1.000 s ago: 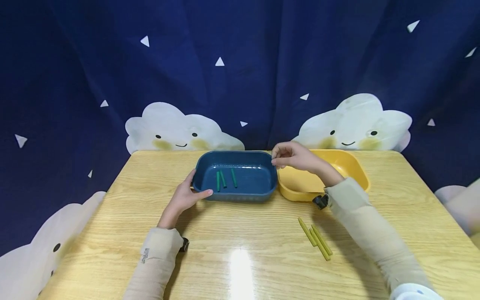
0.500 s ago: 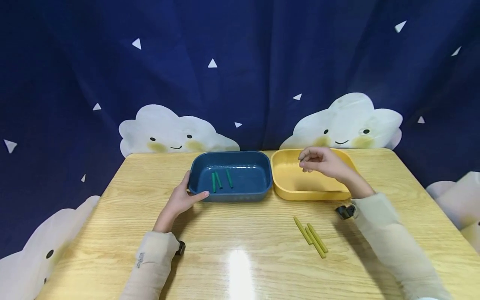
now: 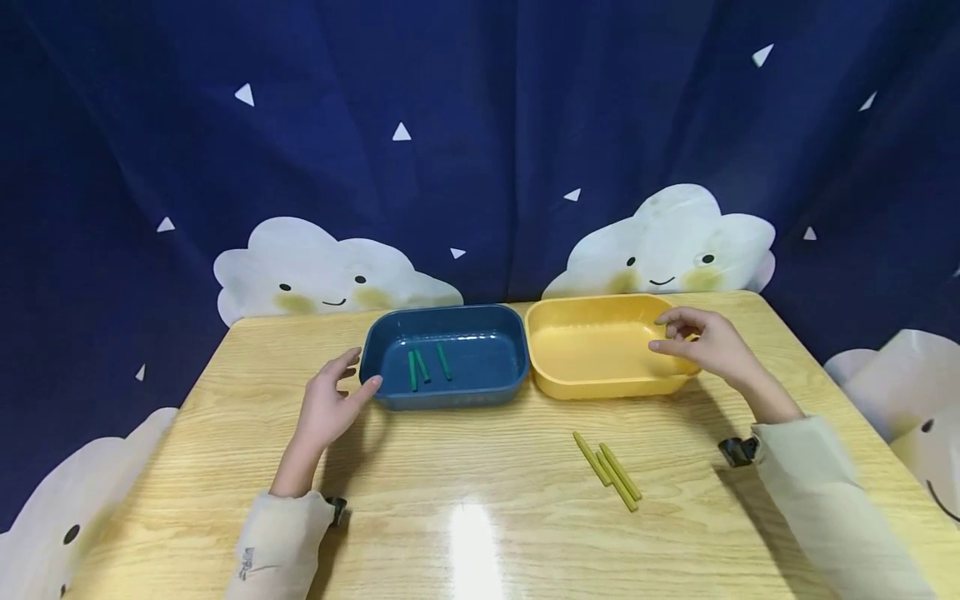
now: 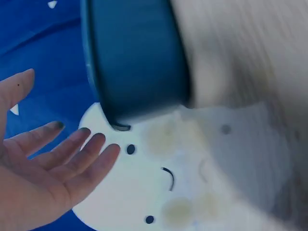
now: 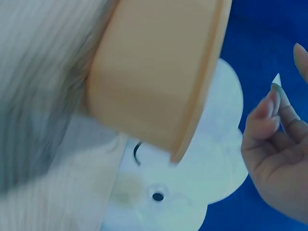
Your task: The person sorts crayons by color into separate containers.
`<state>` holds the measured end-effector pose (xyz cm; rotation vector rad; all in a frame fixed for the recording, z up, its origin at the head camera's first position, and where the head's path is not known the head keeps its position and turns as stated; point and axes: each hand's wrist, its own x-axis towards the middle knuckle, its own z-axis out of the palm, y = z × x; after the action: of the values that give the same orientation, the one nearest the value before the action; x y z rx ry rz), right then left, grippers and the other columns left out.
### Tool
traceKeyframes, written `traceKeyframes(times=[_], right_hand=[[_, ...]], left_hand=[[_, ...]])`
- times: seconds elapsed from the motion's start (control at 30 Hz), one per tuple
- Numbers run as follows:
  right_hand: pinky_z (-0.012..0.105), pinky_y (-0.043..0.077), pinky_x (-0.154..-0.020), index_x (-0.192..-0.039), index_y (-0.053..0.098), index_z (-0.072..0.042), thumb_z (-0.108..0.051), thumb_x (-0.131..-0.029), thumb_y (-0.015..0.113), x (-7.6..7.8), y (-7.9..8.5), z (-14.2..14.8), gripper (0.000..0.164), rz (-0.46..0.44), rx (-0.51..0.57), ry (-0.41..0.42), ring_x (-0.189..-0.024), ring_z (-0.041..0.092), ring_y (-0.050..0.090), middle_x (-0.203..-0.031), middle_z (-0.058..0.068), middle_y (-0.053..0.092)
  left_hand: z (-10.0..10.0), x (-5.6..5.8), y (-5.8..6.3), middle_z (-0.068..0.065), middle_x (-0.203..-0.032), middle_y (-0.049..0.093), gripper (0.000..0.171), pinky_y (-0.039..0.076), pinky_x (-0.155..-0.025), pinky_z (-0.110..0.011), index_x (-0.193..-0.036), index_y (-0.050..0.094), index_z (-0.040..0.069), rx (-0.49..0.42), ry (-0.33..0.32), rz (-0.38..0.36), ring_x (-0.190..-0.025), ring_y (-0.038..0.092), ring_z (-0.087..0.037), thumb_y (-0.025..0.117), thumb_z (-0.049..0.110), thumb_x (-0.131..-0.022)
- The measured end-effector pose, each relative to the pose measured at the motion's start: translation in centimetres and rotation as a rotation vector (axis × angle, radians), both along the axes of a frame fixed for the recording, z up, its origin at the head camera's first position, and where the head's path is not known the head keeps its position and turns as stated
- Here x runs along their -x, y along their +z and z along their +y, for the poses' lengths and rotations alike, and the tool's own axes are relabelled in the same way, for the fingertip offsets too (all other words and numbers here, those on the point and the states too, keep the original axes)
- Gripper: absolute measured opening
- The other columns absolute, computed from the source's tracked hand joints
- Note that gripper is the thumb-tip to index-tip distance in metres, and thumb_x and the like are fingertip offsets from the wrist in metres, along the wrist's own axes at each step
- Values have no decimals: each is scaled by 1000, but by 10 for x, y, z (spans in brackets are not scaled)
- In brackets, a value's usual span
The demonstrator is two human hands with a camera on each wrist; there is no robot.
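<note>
A dark blue plastic bin sits at the back of the table with three thin green sticks lying in its left half. My left hand hovers at the bin's left end, fingers spread and holding nothing; the left wrist view shows a gap between the fingers and the bin's end wall. Right beside the blue bin stands a yellow bin, its floor bare. At that bin's right end is my right hand, fingers loosely bent, nothing held. In the right wrist view the hand is apart from the bin.
Three yellow crayon-like sticks lie close together on the wooden table, in front of the yellow bin. A dark blue curtain with white clouds hangs right behind the table's back edge.
My left hand has let go of the blue bin's left end. The right hand has moved from the blue bin's right end, across the yellow bin, to its right end.
</note>
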<state>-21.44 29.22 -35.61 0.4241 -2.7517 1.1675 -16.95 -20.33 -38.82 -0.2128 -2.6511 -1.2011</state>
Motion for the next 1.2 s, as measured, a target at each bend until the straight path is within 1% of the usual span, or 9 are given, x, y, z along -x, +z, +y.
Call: traceKeyframes(times=[0.1,0.2,0.3,0.4,0.53,0.7,0.87,1.0,1.2], right_hand=[[37,42,-70,-115,55,5,-28,-76,75,-2,-2,12,54,8,-88,-41,-92,33,47,-102,22,53],[56,34,-82,-130,41,7,-32,-70,79,0,-5,22,81,-25,-165,-51,-112,47,33,-126,31,39],[66,21,-90,-140,22,5,-36,-67,80,4,-10,30,102,-120,-189,-38,-122,54,15,-137,35,22],[70,12,-92,-144,8,2,-35,-68,80,7,-15,37,111,-222,-172,-6,-125,55,6,-141,36,13],[69,11,-94,-145,-3,-1,-29,-72,77,12,-24,44,111,-322,-107,55,-127,54,7,-142,35,10],[64,11,-98,-143,-12,1,-24,-76,73,15,-32,49,110,-403,-65,103,-129,51,6,-144,34,1],[62,8,-100,-141,-15,0,-24,-77,71,17,-38,52,111,-438,-60,114,-130,50,1,-144,32,-7],[62,7,-100,-141,-18,-1,-24,-78,71,16,-40,53,111,-446,-47,123,-130,49,-1,-145,31,-10],[60,5,-101,-141,-18,-2,-26,-79,71,16,-43,54,111,-451,-45,121,-131,47,-4,-145,30,-12]], left_hand=[[5,-8,6,-25,-123,51,51,47,-76,-51,-127,48,-6,-33,-29,64,-108,52,-37,65,16,-85],[12,-15,11,-23,-119,54,48,47,-76,-50,-126,50,-5,-42,-68,105,-106,53,-34,66,13,-84],[19,-20,16,-21,-115,57,46,48,-75,-49,-124,52,-4,-30,-107,139,-104,54,-32,67,10,-83],[26,-24,19,-19,-114,58,44,48,-76,-47,-123,53,-3,-21,-139,158,-103,55,-31,67,9,-83],[35,-29,21,-18,-117,57,43,48,-77,-47,-124,53,-2,-50,-213,141,-103,55,-31,66,7,-83],[48,-33,19,-15,-117,57,46,47,-79,-47,-128,50,2,-82,-378,65,-105,55,-28,64,9,-85],[65,-29,16,-15,-116,58,46,47,-81,-43,-129,49,1,-39,-516,60,-103,57,-25,64,10,-85],[82,-26,13,-17,-118,57,46,47,-81,-44,-129,48,-1,-45,-607,15,-104,57,-28,62,11,-87],[108,-20,13,-14,-119,57,46,48,-79,-40,-128,49,0,-25,-699,-30,-105,56,-25,63,15,-87]])
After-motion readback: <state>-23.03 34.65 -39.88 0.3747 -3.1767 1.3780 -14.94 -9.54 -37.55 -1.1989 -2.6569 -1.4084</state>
